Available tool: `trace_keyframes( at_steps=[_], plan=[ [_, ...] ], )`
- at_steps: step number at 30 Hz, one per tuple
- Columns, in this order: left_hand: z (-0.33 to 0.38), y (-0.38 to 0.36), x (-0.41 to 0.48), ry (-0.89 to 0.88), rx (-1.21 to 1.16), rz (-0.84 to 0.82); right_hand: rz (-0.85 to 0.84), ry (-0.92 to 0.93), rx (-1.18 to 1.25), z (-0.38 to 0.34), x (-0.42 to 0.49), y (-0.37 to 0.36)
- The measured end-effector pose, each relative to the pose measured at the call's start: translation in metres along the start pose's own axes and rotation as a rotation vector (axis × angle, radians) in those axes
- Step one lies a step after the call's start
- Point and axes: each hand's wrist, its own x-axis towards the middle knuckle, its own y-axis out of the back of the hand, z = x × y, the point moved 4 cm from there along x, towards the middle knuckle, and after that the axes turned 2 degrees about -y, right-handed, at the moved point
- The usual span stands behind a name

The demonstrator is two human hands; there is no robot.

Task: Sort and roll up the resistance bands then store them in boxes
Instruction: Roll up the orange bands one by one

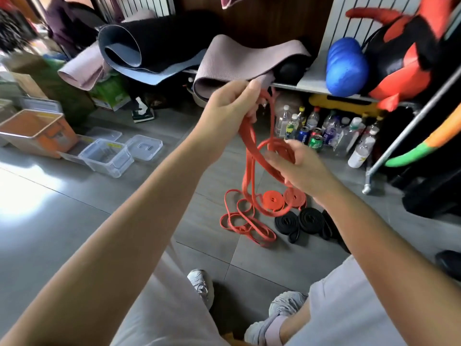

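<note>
My left hand (232, 106) is raised and grips the upper strands of a long orange resistance band (250, 156). Lower and to the right, my right hand (296, 163) holds a partly wound coil of the same band. The band's loose loops (239, 221) trail down onto the grey floor. Two rolled orange bands (273, 199) lie on the floor beside two rolled black bands (298, 221). A clear plastic box (107, 157) stands open at the left, with a clear lid (144, 147) beside it.
An orange bin (37, 132) stands at far left. Rolled yoga mats (154, 53) lie on a low shelf, with a blue roller (346, 66) to the right. Several bottles and cans (324, 131) stand under the shelf. A metal rack leg (369, 181) is at right.
</note>
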Motion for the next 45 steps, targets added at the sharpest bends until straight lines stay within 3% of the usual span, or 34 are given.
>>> trace_keyframes(
  at_steps=[3, 7, 9, 11, 13, 16, 19, 22, 26, 28, 32, 34, 36, 38, 42, 45],
  plan=[
    [-0.004, -0.005, -0.008, 0.015, 0.115, -0.008, 0.020, 0.035, 0.076, -0.003, 0.002, 0.006],
    [-0.068, -0.009, -0.040, 0.286, 0.272, -0.069, -0.004, -0.009, 0.128, 0.011, 0.000, 0.003],
    [-0.100, -0.008, -0.063, 0.485, 0.394, -0.192, -0.001, -0.027, 0.094, 0.024, -0.003, 0.000],
    [-0.126, -0.008, -0.083, 0.600, 0.661, -0.385, 0.008, -0.032, 0.055, 0.033, -0.007, -0.001],
    [-0.135, -0.005, -0.093, 0.580, 0.862, -0.413, 0.010, -0.037, -0.027, 0.040, -0.009, -0.002],
    [-0.132, -0.002, -0.095, 0.503, 0.766, -0.265, -0.050, -0.039, -0.159, 0.044, -0.013, -0.007],
    [-0.117, -0.013, -0.093, 0.359, 0.523, -0.291, -0.105, -0.041, 0.022, 0.042, -0.016, -0.015],
    [-0.114, -0.026, -0.090, 0.204, 0.558, -0.374, -0.150, -0.070, 0.306, 0.039, -0.021, -0.017],
    [-0.138, -0.020, -0.096, 0.352, 0.614, -0.329, -0.078, -0.146, 0.786, 0.042, -0.026, 0.000],
    [-0.154, -0.010, -0.107, 0.403, 0.603, -0.350, 0.018, -0.197, 0.861, 0.053, -0.027, 0.010],
    [-0.167, 0.014, -0.120, 0.460, 0.624, -0.328, 0.101, -0.336, 0.739, 0.092, -0.035, 0.015],
    [-0.163, 0.025, -0.119, 0.459, 0.632, -0.238, 0.096, -0.447, 0.446, 0.120, -0.043, 0.008],
    [-0.153, 0.027, -0.114, 0.422, 0.619, -0.228, -0.086, -0.451, 0.040, 0.139, -0.050, -0.004],
    [-0.143, 0.015, -0.110, 0.395, 0.623, -0.313, -0.274, -0.371, -0.194, 0.141, -0.056, -0.022],
    [-0.133, -0.019, -0.113, 0.283, 0.912, -0.556, -0.346, -0.244, 0.049, 0.107, -0.060, -0.053],
    [-0.129, -0.025, -0.113, 0.282, 0.901, -0.578, -0.317, -0.132, -0.051, 0.104, -0.060, -0.067]
  ],
)
